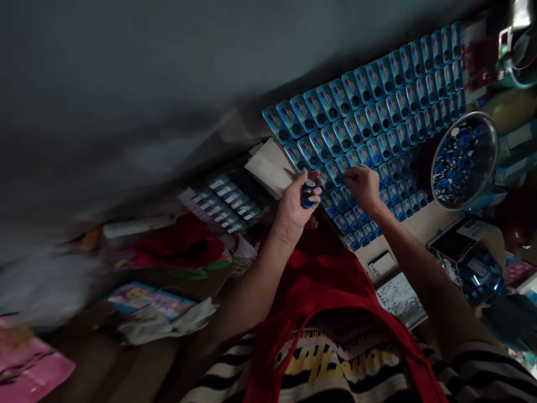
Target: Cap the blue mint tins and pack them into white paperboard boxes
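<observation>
My left hand [291, 204] curls around a few small round blue-and-white pieces [309, 198], held in its palm and fingers. To its right, my right hand [364, 184] is closed, fingertips pressed together over the rows of blue packs; whatever they hold is too small or hidden to make out. The blue packs [354, 129] lie side by side in several slanted rows. Dark round spots show at one end of the far packs, while nearer ones show blue round pieces there. A metal bowl [490, 151] of loose blue and white pieces stands at the right of the rows.
Left of the rows lie a pale carton flap [268, 168] and a tray of small blue-and-white items [229, 204]. Near my right forearm are a white-faced small box [381, 264], a bag of small pale pieces [400, 299] and an open dark box [457, 246]. A wall rises behind.
</observation>
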`<state>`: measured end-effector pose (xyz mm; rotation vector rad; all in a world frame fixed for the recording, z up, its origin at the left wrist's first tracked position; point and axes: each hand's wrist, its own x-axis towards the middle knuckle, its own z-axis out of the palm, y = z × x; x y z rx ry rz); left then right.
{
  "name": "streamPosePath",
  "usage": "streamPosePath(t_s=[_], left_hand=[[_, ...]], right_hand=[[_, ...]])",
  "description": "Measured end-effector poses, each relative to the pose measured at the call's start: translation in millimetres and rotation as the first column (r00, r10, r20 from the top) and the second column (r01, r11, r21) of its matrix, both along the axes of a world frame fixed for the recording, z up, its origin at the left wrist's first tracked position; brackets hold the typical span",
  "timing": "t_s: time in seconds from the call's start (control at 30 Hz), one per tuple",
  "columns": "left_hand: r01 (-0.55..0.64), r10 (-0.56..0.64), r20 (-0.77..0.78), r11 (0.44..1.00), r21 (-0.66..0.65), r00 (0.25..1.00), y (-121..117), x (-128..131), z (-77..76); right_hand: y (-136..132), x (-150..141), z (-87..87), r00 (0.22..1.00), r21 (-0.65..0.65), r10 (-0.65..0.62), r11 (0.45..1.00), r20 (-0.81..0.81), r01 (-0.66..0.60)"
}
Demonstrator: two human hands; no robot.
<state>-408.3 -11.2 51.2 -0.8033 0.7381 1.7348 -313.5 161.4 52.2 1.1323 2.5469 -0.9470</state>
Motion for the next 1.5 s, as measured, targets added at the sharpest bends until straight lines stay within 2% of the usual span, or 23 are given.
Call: streamPosePath(t_s=[0.07,0.13,0.27,0.37,0.47,0.57,0.63,0.7,0.8,0.93,1.0,1.03,1.1,1.2,1.33,1.5], left_hand=[[-0.042,0.042,0.006,0.999,0.009,0.999,-8.4,-14.5,-0.7],[-0.060,0.060,-0.011,0.998,0.029,0.998,-10.7,-22.9,-3.3],[-0.060,0.065,-0.049,0.993,0.100,0.997,-7.2,-25.9,-13.5],[-0.058,0.069,-0.086,0.991,0.121,0.994,-5.1,-23.6,-18.6],[-0.058,0.070,-0.111,0.992,0.110,0.991,-5.8,-20.5,-16.4],[-0.056,0.070,-0.116,0.991,0.122,0.991,-7.6,-16.4,-11.5],[-0.057,0.073,-0.126,0.990,0.127,0.989,-7.8,-12.2,-10.7],[-0.062,0.078,-0.138,0.991,0.122,0.987,-6.5,-6.3,-13.0],[-0.092,0.105,-0.146,0.992,0.091,0.984,-3.0,5.6,-20.0],[-0.159,0.160,-0.118,0.987,0.017,0.980,-2.9,19.8,-25.7],[-0.176,0.176,-0.083,0.984,0.009,0.981,-6.7,19.9,-23.3],[-0.186,0.186,-0.073,0.983,0.013,0.980,-9.6,17.4,-20.9],[-0.200,0.202,-0.081,0.979,0.037,0.976,-16.3,8.2,-15.2],[-0.171,0.179,-0.106,0.982,0.075,0.978,-26.0,-9.4,-8.3],[-0.119,0.129,-0.073,0.986,0.121,0.989,-32.3,-21.5,-9.0],[-0.112,0.116,-0.025,0.983,0.147,0.993,-33.8,-16.8,-23.0]], right_hand=[[-7.5,-13.8,-3.9,0.978,0.121,0.157,0.977,0.139,-0.174],[-11.5,-24.8,-4.8,0.939,0.157,0.220,0.951,0.264,-0.267],[-6.1,-40.8,-4.7,0.897,0.181,0.184,0.944,0.402,-0.275],[3.6,-47.4,-4.6,0.900,0.197,0.158,0.947,0.407,-0.255],[3.2,-44.5,3.1,0.904,0.177,0.200,0.943,0.379,-0.283],[-16.6,-32.2,17.9,0.946,0.147,0.264,0.945,0.188,-0.292],[-37.2,-22.5,25.5,0.971,0.118,0.240,0.964,-0.010,-0.237],[-57.9,-14.8,26.6,0.983,0.043,0.128,0.991,-0.130,-0.124],[-81.3,-7.2,16.0,0.987,-0.086,-0.044,0.996,-0.152,0.031],[-93.3,6.8,2.7,0.971,-0.198,-0.166,0.971,-0.172,0.130],[-89.6,14.6,2.3,0.961,-0.188,-0.205,0.967,-0.183,0.171],[-85.2,16.9,2.6,0.961,-0.144,-0.211,0.972,-0.180,0.186],[-73.1,16.2,2.0,0.972,-0.003,-0.184,0.983,-0.146,0.186],[-56.5,2.9,-3.4,0.998,0.156,-0.059,0.986,-0.010,0.060],[-50.9,-18.8,-8.6,0.976,0.208,0.077,0.971,0.204,-0.120],[-43.2,-40.1,-4.9,0.898,0.257,0.049,0.950,0.437,-0.177]])
